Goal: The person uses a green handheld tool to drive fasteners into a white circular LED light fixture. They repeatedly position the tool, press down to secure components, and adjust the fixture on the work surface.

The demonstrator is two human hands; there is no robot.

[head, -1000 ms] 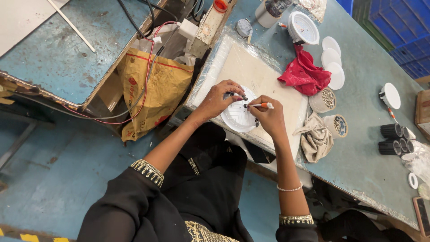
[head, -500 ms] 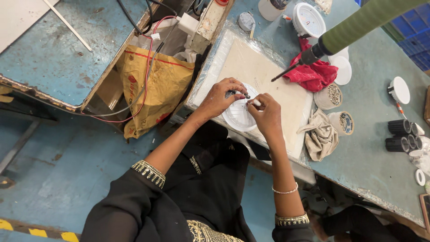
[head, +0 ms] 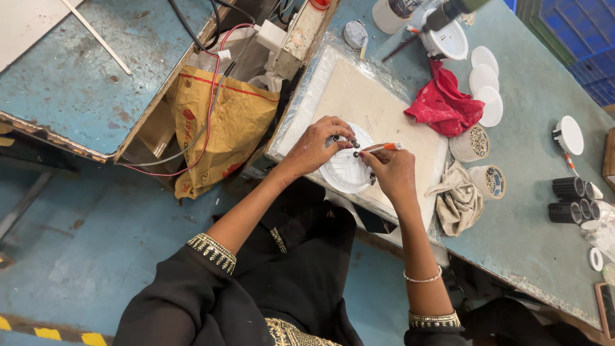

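Disc [head: 346,172], white and round, is being kept flat on the pale work pad [head: 359,96], its upper edge hidden by fingers. Left hand [head: 318,145] is being pinched onto a small dark fitting. Right hand [head: 392,172] is being clamped on an orange-handled screwdriver [head: 379,148], lying nearly level, tip leftward.

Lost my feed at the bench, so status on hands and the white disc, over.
Left hand pinching small dark part on white disc. Right hand holds orange-tipped tool. Disc flat on pad. Nothing blocking.
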